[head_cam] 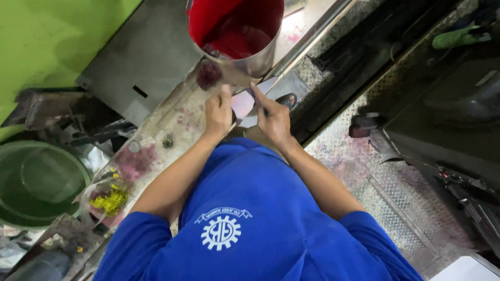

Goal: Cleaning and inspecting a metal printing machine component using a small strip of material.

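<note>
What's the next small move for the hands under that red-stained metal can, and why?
Probably steady the sheet before anything else. Both the left hand and right hand pinch a pale sheet just below the metal can, whose inside is coated red and which sits tilted above the stained ledge. A level sheet would likely catch any drip.
</note>
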